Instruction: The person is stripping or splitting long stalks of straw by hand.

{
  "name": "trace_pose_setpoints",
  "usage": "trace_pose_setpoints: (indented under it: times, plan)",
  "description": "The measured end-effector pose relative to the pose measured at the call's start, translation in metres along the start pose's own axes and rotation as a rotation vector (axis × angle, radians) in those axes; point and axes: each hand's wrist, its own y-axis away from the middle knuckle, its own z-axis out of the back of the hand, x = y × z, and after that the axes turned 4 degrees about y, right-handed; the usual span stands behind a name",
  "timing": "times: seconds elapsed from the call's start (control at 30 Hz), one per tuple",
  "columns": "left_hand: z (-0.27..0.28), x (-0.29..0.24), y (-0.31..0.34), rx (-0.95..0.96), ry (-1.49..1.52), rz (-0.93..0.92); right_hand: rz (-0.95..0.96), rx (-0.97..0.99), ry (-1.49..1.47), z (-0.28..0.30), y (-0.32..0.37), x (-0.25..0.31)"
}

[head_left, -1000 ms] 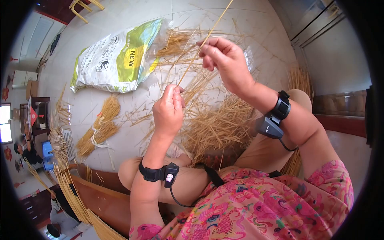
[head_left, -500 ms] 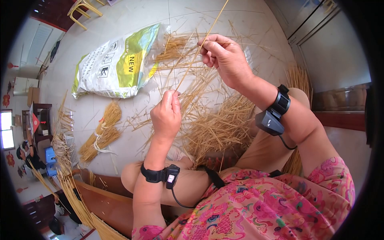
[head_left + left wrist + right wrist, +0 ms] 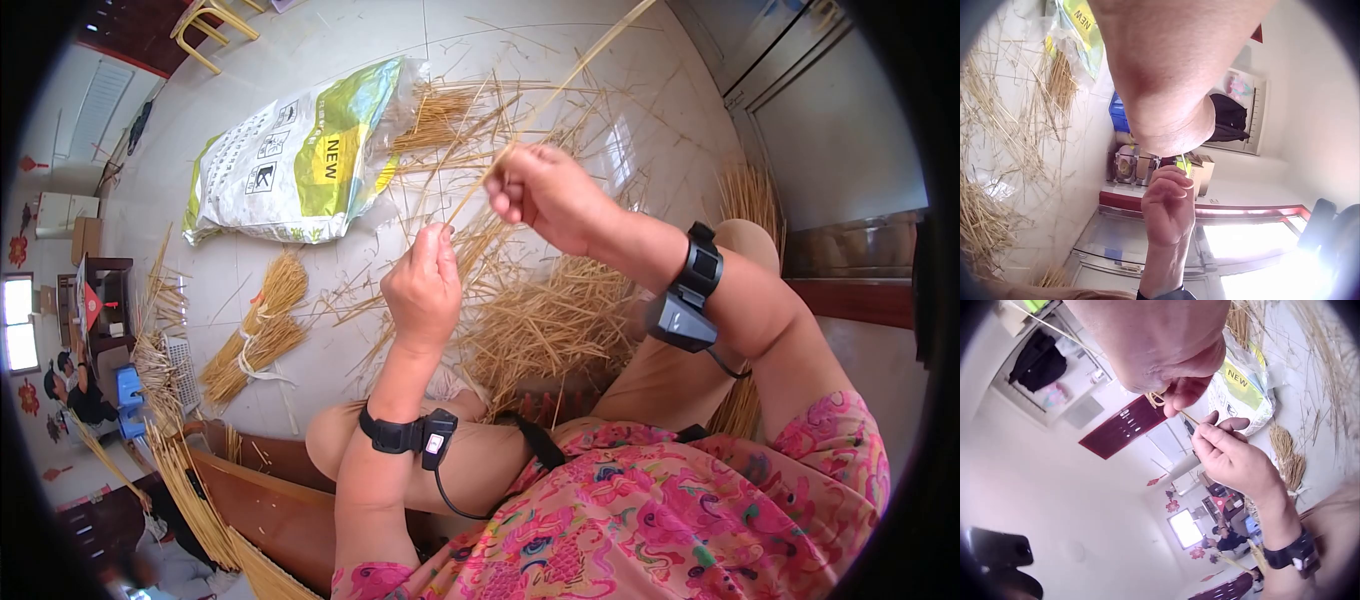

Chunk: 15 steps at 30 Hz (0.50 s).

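Note:
A long, thin straw stalk (image 3: 582, 66) runs between the two hands and on past the right one to the top of the head view. Its lower end is pinched between thumb and forefinger of the left hand (image 3: 422, 285). Higher up, the right hand (image 3: 552, 195) grips the stalk with curled fingers. In the right wrist view, a small loop of the straw (image 3: 1155, 399) shows by the right fingers, with the left hand (image 3: 1232, 456) close by. Below the hands lies a loose heap of straw (image 3: 545, 325).
A white and green sack (image 3: 265, 155) lies on the floor, more stalks (image 3: 432, 115) at its mouth. Nearby is a tied straw bundle (image 3: 258, 330). A brown wooden piece (image 3: 265, 505) stands beside the person's leg. Further straw (image 3: 750, 210) leans at the right by the metal door.
The right hand has come down a little towards the left, its fingers curled in more. The stalk's far end has swung right and blurs. The left hand has hardly moved.

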Motion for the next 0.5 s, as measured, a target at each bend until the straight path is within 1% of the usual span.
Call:
trace_pose_setpoints:
  times: [0.1,0.17,0.2,0.27,0.3,0.33,0.37,0.4,0.47,0.5]
  plan:
    - [-0.001,0.001,0.0,-0.002,0.016,0.016,-0.104,0.125,0.306,-0.007,0.008,-0.012]
    - [-0.001,0.001,-0.001,-0.023,0.036,0.016,-0.207,0.461,1.036,-0.006,0.01,-0.01]
    - [0.0,0.0,-0.002,-0.017,0.061,0.048,-0.255,0.63,1.402,-0.005,0.011,-0.009]
    - [0.004,-0.001,-0.003,-0.006,0.107,0.112,-0.083,0.696,1.682,0.02,0.019,-0.023]
    - [0.005,-0.001,-0.004,-0.001,0.112,0.099,0.008,0.726,1.819,0.024,0.021,-0.028]
    - [0.006,-0.002,-0.005,0.004,0.117,0.088,0.126,0.588,1.835,0.026,0.014,-0.03]
    - [0.007,-0.002,-0.006,0.009,0.124,0.077,0.172,0.432,1.66,0.029,0.006,-0.028]
    - [0.007,-0.001,-0.005,0.01,0.114,0.074,0.213,0.28,1.482,0.018,0.001,-0.013]
    - [0.006,0.0,-0.003,0.009,0.098,0.066,0.203,0.097,0.839,0.005,0.0,0.012]
    - [0.006,0.0,-0.004,0.002,0.09,0.063,0.254,0.058,0.698,0.003,-0.002,0.017]
